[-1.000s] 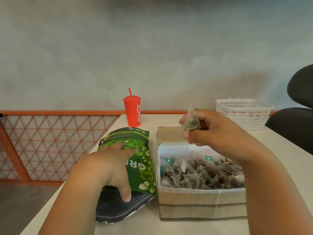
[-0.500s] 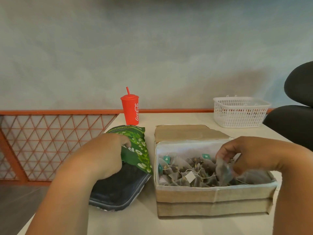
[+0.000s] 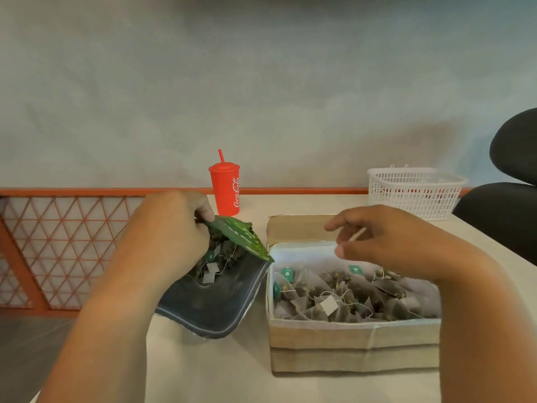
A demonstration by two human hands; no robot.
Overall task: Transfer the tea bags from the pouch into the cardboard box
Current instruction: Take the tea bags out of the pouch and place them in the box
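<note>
Tea bags (image 3: 348,295) already cover the floor of the cardboard box (image 3: 354,341), and I judge several remain in the pouch (image 3: 209,309) just beside it. My left hand (image 3: 168,237) pinches the pouch's green lip open. My right hand (image 3: 386,242) hovers over the box, fingers loosely spread, apparently empty.

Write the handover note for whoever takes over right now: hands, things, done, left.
Left hand: grips the pouch by its top flap and holds it open on the table.
Right hand: above the box, fingers relaxed, appears empty.
Box: open, right of the pouch.
Done: many tea bags lie in the box.
Left: some bags show inside the pouch; move them to the box.
</note>
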